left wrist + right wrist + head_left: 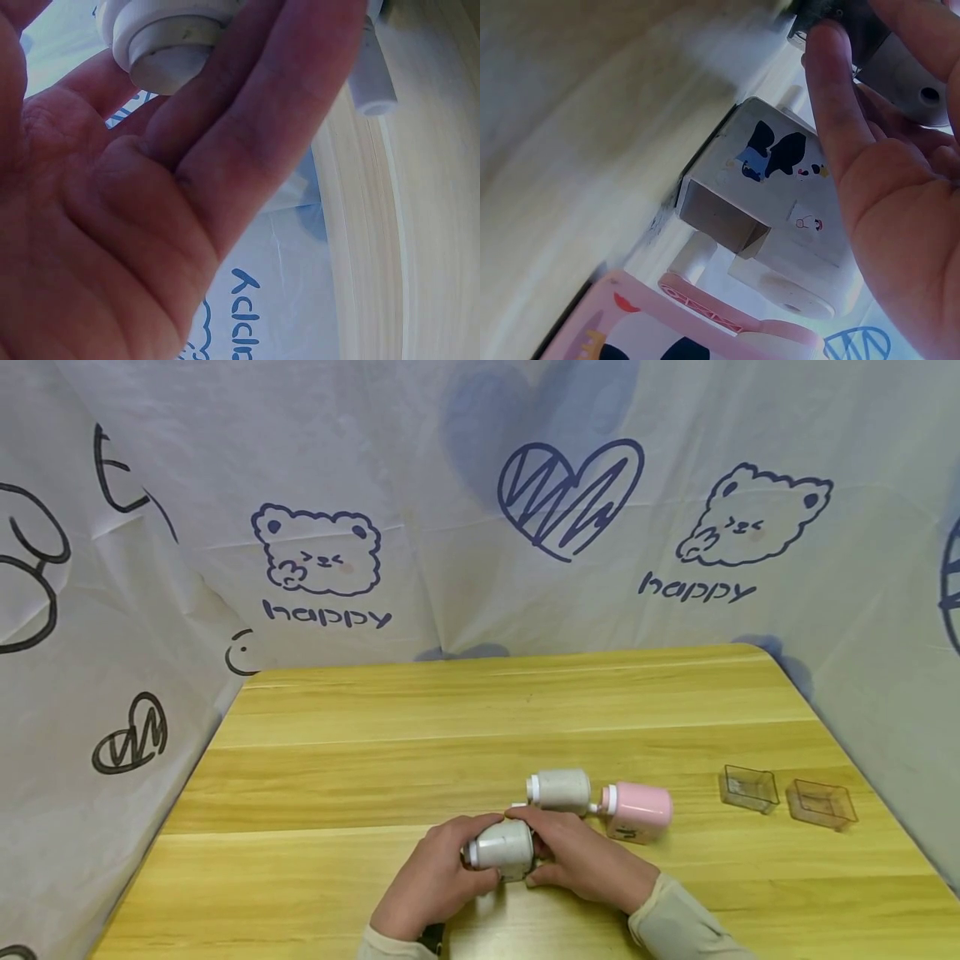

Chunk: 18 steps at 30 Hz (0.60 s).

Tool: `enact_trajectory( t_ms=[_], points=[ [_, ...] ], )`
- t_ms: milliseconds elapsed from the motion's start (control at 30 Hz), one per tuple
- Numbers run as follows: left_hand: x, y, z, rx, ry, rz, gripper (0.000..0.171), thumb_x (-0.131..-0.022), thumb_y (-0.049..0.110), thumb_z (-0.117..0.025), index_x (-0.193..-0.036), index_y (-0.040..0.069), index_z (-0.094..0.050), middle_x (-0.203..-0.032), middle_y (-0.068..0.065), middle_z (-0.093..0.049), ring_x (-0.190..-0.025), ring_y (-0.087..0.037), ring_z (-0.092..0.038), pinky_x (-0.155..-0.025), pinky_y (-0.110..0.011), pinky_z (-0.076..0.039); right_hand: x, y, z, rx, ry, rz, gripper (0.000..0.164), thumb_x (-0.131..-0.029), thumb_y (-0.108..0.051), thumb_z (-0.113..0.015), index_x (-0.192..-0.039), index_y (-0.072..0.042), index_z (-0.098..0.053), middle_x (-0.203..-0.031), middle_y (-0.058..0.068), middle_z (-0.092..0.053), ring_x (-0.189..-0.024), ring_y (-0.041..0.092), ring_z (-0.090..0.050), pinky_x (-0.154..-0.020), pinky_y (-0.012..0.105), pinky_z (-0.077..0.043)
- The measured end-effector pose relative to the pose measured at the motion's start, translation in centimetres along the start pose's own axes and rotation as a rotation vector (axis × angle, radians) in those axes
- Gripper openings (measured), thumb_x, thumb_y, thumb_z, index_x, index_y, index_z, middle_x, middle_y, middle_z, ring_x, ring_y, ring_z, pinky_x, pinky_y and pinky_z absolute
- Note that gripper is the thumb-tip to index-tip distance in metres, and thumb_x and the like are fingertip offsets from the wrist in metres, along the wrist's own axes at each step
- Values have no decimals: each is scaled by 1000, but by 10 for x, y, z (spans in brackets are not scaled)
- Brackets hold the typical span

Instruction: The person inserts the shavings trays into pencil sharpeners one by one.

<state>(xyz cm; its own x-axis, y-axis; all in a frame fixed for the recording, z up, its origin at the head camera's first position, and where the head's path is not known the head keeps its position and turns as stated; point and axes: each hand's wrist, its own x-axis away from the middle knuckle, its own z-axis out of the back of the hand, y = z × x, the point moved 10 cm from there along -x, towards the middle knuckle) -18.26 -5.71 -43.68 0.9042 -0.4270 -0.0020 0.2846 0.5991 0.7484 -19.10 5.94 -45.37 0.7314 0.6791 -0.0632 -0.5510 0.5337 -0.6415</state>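
Observation:
Near the front of the table, both hands hold a white crank pencil sharpener (504, 850) between them. My left hand (435, 877) grips its left end, thumb toward me and fingers at the far side. On the right end, my right hand (581, 856) curls thumb and fingers around the body. The left wrist view catches a round white part (176, 56) of the sharpener behind the fingers. Just behind the hands lies another white sharpener (561, 789), which shows an open drawer slot (724, 217) in the right wrist view. A pink sharpener (641, 806) is to its right.
Two small see-through drawers, one greyish (750, 789) and one brownish (821, 803), stand apart at the table's right side. White cloth (450, 527) with drawn bears and hearts hangs behind and beside the wooden table (337, 752).

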Motion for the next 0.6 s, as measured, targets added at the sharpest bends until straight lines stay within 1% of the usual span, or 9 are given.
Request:
enact_trajectory(
  t_ms=[133, 400, 600],
  points=[
    [0, 0, 0, -2, -4, 5, 55, -74, 18, -70, -128, 25, -60, -104, 5, -60, -81, -13, -54, -70, -31, -44, 0, 1, -1, -16, -3, -6, 75, -75, -20, -79, -140, -13, -42, -126, 0, -56, -106, 9, -53, -86, 29, -46],
    [-1, 0, -1, 3, -7, 5, 56, -74, 18, -70, -129, 26, -60, -102, 5, -60, -80, -13, -53, -69, -31, -44, -1, 1, -1, -2, -2, -7, 76, -75, -21, -80, -141, -12, -42, -126, 1, -57, -107, 10, -53, -86, 29, -46],
    [0, 1, 0, -5, 1, 2, 56, -74, 18, -70, -128, 24, -60, -102, 5, -60, -81, -13, -53, -70, -31, -44, -1, 0, -1, -1, 0, -3, 76, -75, -22, -80, -140, -13, -42, -127, 2, -57, -107, 11, -53, -87, 29, -46]
  ],
)
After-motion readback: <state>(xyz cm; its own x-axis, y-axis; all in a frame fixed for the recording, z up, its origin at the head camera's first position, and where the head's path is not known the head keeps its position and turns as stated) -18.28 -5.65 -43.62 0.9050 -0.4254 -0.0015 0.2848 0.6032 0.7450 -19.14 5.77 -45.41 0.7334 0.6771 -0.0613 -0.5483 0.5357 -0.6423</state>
